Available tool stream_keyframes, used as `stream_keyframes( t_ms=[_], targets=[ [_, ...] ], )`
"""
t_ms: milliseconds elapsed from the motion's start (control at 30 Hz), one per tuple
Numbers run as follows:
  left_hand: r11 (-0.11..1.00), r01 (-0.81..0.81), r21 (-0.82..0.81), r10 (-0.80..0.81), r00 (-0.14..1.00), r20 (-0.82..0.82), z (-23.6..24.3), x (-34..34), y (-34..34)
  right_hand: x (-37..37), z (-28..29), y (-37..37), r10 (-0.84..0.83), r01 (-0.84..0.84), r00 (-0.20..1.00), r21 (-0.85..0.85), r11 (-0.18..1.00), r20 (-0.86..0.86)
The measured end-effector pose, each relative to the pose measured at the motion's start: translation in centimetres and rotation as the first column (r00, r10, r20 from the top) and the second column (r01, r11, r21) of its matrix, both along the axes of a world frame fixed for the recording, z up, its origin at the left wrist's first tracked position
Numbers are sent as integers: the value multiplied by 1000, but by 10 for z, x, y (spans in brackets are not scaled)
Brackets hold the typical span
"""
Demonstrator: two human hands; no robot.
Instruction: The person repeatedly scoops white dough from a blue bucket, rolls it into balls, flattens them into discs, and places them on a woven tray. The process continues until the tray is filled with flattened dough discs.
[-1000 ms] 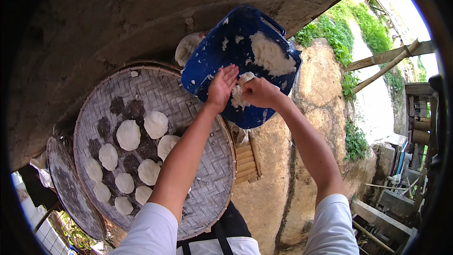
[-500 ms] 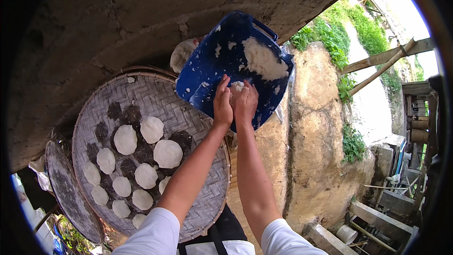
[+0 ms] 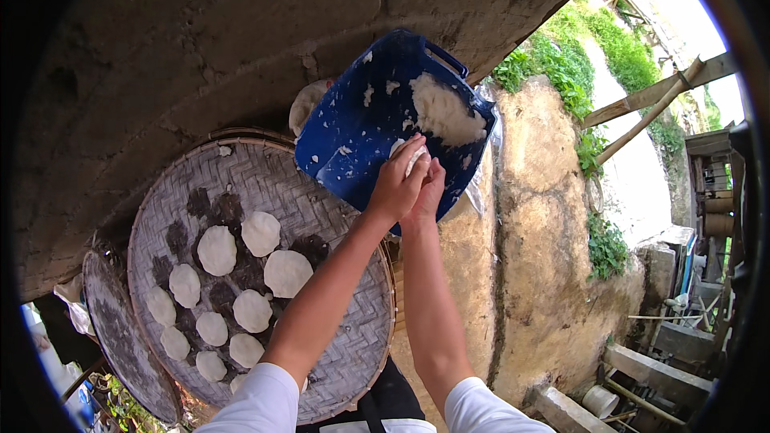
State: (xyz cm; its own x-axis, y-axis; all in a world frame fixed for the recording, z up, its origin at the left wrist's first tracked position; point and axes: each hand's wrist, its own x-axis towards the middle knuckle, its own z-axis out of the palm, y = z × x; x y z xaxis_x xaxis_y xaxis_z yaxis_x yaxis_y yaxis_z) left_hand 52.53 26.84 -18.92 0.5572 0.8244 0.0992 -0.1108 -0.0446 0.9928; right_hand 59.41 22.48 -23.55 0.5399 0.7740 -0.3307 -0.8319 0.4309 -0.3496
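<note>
Over the near part of a blue plastic tub, my two hands are pressed together around a lump of white dough. My left hand lies over it with the fingers bent, and my right hand cups it from the right side. Only a little of the lump shows between the fingers. A larger mass of the dough sits at the tub's right side, and crumbs stick to its walls. To the left, several flat white dough rounds lie on a round woven bamboo tray.
A second woven tray leans at the far left. Behind the tub rises a rough dark wall, with a pale bag against it. A stained concrete ledge runs along the right, near wooden beams and a white bucket.
My left hand has rolled over onto the dough lump, and my right hand has turned under its right side. The hands have closed together. The whole view has shifted slightly.
</note>
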Motion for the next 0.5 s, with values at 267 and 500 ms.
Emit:
stream_keyframes(
  t_ms=[267,500],
  targets=[
    [658,-140,-740,490,826,279,26,-35,4,-4,53,21,-115,115,993,-12,993,10],
    [427,593,-683,358,583,729,18,-19,17,-17,90,11,-37,205,518,-82,975,855]
  ],
)
